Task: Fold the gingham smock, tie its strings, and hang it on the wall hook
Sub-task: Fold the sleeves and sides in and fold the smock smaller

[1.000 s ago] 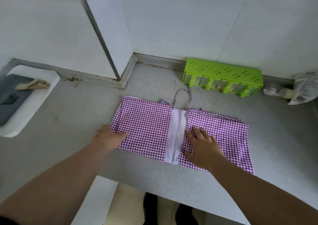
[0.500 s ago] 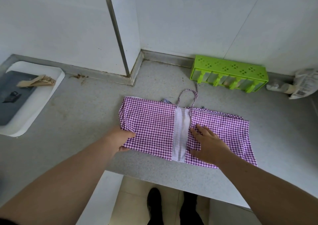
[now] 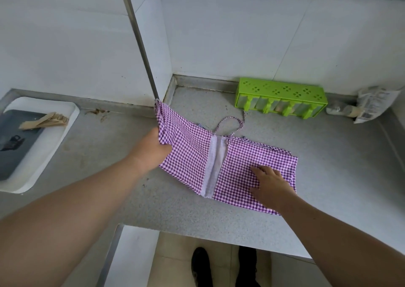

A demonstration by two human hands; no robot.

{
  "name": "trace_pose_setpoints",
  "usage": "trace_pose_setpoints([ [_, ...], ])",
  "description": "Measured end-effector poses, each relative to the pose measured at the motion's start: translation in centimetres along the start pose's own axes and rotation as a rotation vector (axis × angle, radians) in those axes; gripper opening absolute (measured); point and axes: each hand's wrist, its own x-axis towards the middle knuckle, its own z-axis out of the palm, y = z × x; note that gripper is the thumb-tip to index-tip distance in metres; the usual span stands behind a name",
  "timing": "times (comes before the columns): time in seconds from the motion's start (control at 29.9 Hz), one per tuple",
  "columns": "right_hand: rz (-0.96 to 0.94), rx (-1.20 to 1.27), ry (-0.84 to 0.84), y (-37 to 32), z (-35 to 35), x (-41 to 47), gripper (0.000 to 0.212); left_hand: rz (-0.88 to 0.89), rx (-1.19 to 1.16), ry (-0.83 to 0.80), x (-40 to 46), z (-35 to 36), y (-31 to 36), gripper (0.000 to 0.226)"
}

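Speckled grey stone counter (image 3: 219, 216) with the purple-and-white gingham cotton smock (image 3: 238, 168) lying on it, its neck string (image 3: 230, 123) looped at the far edge. Right hand (image 3: 270, 184) lies flat on the smock, fingers spread. Left hand (image 3: 151, 149) grips the smock's left edge, which was flat half a second ago and is now lifted. Beyond the smock, a lime-green plastic rack (image 3: 282, 94) against the white tiled wall (image 3: 241, 30).

You see an evenly lit, bright scene under soft, diffuse light with no glare and only faint shadows beneath your forearms. The wide-angle lens bends straight lines toward the edges. The centre is fairly sharp; fine detail softens slightly toward the corners.
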Motion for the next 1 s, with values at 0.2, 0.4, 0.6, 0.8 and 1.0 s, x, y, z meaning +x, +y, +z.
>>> trace_pose_setpoints([
  [0.2,0.079,0.298,-0.031,-0.1,-1.4,0.6,0.045,0.195,0.131,-0.093,-0.1,2.7,6.3,0.029],
  [0.4,0.181,0.745,0.058,0.7,-3.0,-0.8,0.067,0.471,0.462,-0.145,-1.7,7.9,11.8,0.018],
  [0.6,0.290,1.404,0.138,2.5,-4.8,-1.8,0.080,0.644,0.657,-0.492,-3.6,14.2,15.4,0.022],
  [0.8,0.371,0.951,0.006,6.8,-2.9,-2.3,0.064,0.512,0.770,-0.604,-2.3,16.8,13.6,0.046],
  [1.0,0.307,0.720,0.018,6.7,-2.1,-2.1,0.048,0.338,0.892,-0.476,0.5,16.5,9.8,0.064],
])
